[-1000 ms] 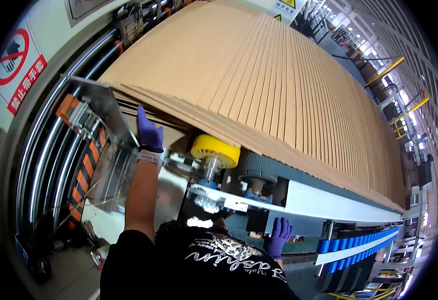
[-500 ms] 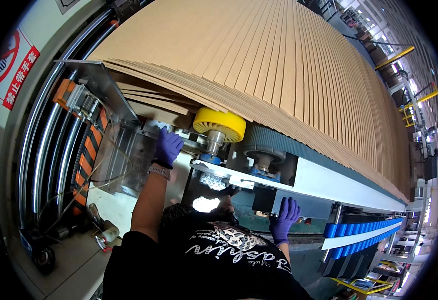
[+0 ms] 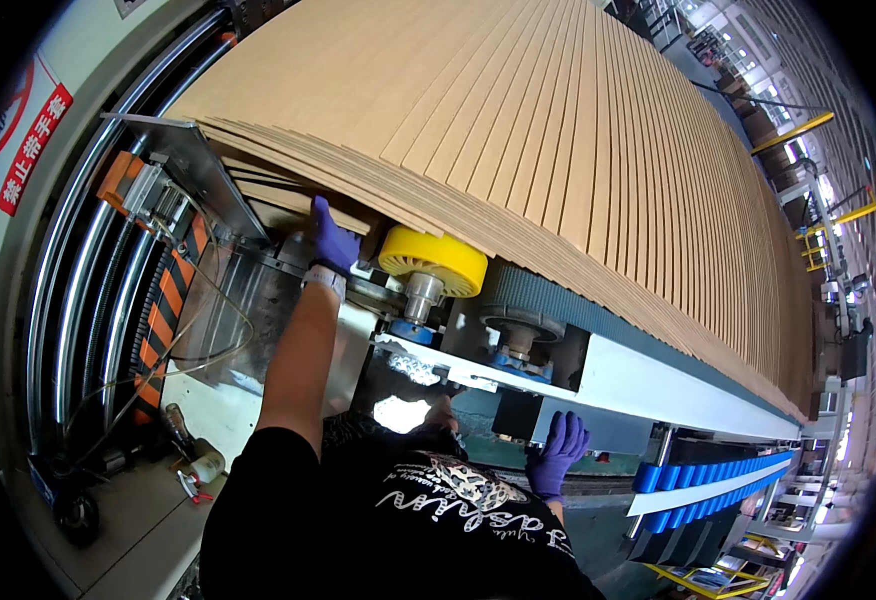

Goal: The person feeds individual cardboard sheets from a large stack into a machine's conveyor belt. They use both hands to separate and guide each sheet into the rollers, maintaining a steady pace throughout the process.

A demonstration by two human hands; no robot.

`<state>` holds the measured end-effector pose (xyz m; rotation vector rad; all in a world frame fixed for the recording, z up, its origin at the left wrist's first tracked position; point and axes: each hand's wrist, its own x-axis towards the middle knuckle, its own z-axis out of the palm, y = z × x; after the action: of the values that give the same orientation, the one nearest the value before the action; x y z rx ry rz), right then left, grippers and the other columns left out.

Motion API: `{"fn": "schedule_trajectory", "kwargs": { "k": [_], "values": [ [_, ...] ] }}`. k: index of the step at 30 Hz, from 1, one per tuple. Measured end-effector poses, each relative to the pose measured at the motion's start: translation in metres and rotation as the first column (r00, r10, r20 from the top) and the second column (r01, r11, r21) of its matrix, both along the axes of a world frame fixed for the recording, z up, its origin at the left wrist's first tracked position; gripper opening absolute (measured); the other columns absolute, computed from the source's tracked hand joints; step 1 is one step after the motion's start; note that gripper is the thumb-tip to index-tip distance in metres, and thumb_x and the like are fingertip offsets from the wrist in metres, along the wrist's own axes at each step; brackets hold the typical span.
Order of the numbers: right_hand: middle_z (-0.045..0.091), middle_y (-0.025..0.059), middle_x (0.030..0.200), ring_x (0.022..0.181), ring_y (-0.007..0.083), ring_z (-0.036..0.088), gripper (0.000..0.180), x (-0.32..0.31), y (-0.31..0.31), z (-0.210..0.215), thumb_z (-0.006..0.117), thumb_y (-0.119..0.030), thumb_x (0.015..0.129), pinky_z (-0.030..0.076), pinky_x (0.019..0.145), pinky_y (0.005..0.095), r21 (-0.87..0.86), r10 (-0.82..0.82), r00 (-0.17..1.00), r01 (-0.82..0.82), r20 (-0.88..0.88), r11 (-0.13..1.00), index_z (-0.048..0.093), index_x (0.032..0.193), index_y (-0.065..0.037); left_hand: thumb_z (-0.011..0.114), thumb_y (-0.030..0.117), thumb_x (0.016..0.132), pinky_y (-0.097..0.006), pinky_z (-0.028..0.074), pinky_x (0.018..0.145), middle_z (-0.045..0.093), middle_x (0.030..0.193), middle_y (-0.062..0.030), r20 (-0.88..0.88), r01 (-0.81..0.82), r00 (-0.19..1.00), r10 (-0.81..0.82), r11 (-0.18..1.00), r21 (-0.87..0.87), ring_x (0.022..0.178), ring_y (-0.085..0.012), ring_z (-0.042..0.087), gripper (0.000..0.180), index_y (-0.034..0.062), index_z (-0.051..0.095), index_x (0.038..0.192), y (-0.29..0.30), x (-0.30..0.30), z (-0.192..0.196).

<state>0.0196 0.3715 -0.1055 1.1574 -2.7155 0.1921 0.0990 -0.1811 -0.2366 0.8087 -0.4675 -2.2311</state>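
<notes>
My left hand (image 3: 334, 242), in a purple glove, reaches to the edge of the lower cardboard sheets (image 3: 293, 200), left of a yellow wheel (image 3: 432, 260). One digit points up and away from the rest; the other fingertips are partly hidden, and no grip on a sheet shows. Above lies a large fanned stack of brown cardboard sheets (image 3: 478, 110). Farther right, my right hand (image 3: 558, 455), also gloved in purple, has its fingers stretched out at the grey panel (image 3: 613, 428) below the white rail (image 3: 678, 382). It holds nothing.
A dark ribbed belt (image 3: 548, 292) runs under the stack. At left stand an upright metal plate (image 3: 198, 165), steel rollers (image 3: 78, 290) and an orange-black striped strip (image 3: 170, 310). Blue rollers (image 3: 703, 475) line the lower right. A loose cable (image 3: 248, 325) hangs beside my left arm.
My left hand has moved up and away from me, from beside the wheel's shaft to the lower cardboard edges. My right hand stays near the grey panel. The view has shifted slightly.
</notes>
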Motion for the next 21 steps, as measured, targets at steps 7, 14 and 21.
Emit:
{"fn": "schedule_trajectory", "kwargs": {
  "k": [7, 14, 21],
  "values": [
    [0.035, 0.0176, 0.146, 0.139, 0.0371, 0.027, 0.097, 0.000, 0.000, -0.003, 0.078, -0.015, 0.057, 0.016, 0.114, 0.0582, -0.009, 0.013, 1.000, -0.013, 0.008, 1.000, 0.034, 0.144, -0.011, 0.035, 0.075, 0.087, -0.050, 0.032, 0.111, 0.039, 0.150, -0.0109, -0.280, -0.183, 0.931, 0.233, 0.964, 0.195, 0.134, -0.0337, 0.039, 0.085, 0.0126, 0.040, 0.145, -0.035, -0.034, 0.014],
    [0.034, 0.0181, 0.147, 0.139, 0.0377, 0.027, 0.098, -0.003, 0.007, -0.012, 0.079, -0.019, 0.057, 0.014, 0.115, 0.0584, 0.024, 0.039, 0.998, -0.038, -0.057, 0.999, 0.035, 0.144, -0.009, 0.036, 0.073, 0.087, -0.054, 0.031, 0.110, 0.042, 0.148, -0.0100, -0.379, -0.219, 0.886, 0.267, 0.961, 0.167, 0.134, -0.0337, 0.039, 0.081, 0.0145, 0.043, 0.143, -0.015, -0.027, 0.062],
    [0.034, 0.0180, 0.146, 0.138, 0.0381, 0.027, 0.098, -0.006, 0.007, -0.013, 0.080, -0.020, 0.058, 0.015, 0.115, 0.0587, 0.042, 0.044, 0.998, -0.042, -0.049, 0.998, 0.034, 0.145, -0.010, 0.037, 0.064, 0.093, -0.047, 0.037, 0.109, 0.048, 0.143, -0.0083, -0.396, -0.228, 0.865, 0.307, 0.945, 0.234, 0.127, -0.0305, 0.046, 0.068, 0.0148, 0.049, 0.139, -0.028, -0.045, 0.037]
  ]
}}
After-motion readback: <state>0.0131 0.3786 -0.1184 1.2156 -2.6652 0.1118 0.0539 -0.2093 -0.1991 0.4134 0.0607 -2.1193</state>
